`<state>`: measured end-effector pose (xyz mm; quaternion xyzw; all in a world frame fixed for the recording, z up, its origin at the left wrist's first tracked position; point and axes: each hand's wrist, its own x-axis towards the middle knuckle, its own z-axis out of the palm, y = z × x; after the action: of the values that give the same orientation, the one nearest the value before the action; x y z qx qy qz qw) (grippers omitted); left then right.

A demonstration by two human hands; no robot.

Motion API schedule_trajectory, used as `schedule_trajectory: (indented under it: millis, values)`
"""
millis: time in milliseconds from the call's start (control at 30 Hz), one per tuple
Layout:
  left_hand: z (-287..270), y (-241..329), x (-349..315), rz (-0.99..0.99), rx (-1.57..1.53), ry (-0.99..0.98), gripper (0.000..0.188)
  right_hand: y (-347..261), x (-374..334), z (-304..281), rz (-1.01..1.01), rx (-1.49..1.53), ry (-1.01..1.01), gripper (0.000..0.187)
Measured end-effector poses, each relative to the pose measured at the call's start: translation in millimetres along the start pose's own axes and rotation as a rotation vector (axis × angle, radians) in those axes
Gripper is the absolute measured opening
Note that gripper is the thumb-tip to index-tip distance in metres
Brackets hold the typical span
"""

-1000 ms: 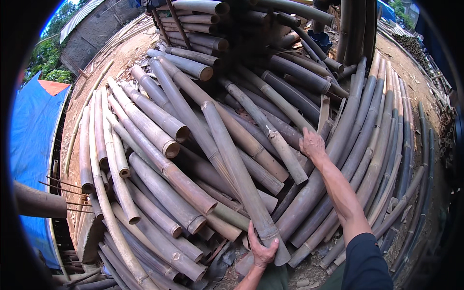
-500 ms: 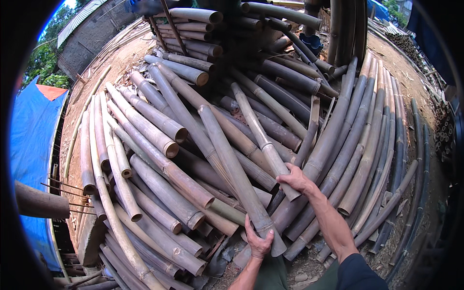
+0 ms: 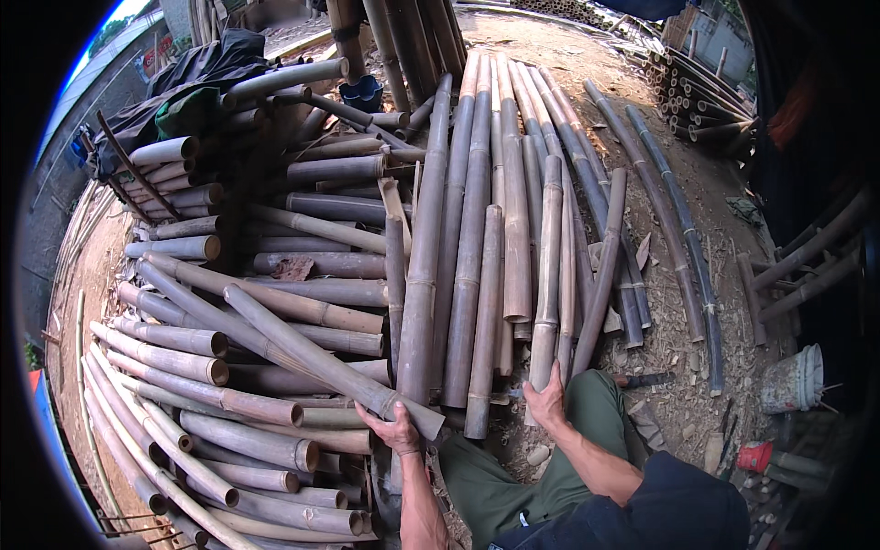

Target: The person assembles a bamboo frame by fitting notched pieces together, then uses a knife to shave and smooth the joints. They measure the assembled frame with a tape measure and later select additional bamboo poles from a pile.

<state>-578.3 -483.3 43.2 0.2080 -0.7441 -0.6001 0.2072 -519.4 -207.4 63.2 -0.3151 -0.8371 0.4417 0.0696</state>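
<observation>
My left hand [image 3: 392, 427] is closed round the near end of a thick grey-brown bamboo pole [image 3: 312, 348], thumb near its end joint. That pole slants away to the far left across other poles. My right hand [image 3: 547, 401] grips the near end of a slimmer, paler bamboo pole [image 3: 549, 266], which points straight away from me over the upright row. Just left of it lies a short dark bamboo pole [image 3: 486, 321], touched by neither hand. The undersides of both held ends are hidden.
Cut bamboo poles [image 3: 247, 431] are heaped at the left. A long thick pole [image 3: 426, 247] lies in the middle. At the right are a dirty white bucket [image 3: 793, 378], a red container [image 3: 754, 456] and a knife-like blade [image 3: 646, 379] on the ground.
My view has swung to the right. The pole in my right hand has moved rightward off the heap onto the row of poles pointing away. My left hand still holds its pole.
</observation>
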Motion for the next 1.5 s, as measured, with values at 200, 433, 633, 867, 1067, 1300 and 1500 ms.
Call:
schedule_trajectory:
  millis: [200,433,633,867,1067,1300,1500]
  values:
    - [-17,3,10,-0.001,-0.071,0.051,0.088,-42,21,-25,-0.490,-0.437,0.335,0.074]
    - [-29,66,-83,-0.112,-0.487,-0.257,0.087,-88,-54,-1,0.331,0.732,-1.304,0.074]
    - [-91,35,-131,0.067,0.236,-0.173,0.058,-71,-102,28,0.174,0.521,-1.266,0.061]
    - [-123,8,-100,-0.041,0.838,-0.121,0.078,-119,-12,98,-0.597,0.102,-0.884,0.083]
    - [-129,-9,-102,-0.093,0.783,-0.217,0.081,-268,-8,95,-0.940,0.500,-0.533,0.067]
    - [-156,26,-98,-0.028,0.608,-0.108,0.055,-129,-98,38,-0.889,0.171,-0.844,0.060]
    - [-292,165,-109,0.245,0.745,0.654,0.049,11,-55,-65,-0.796,-0.292,-0.618,0.064]
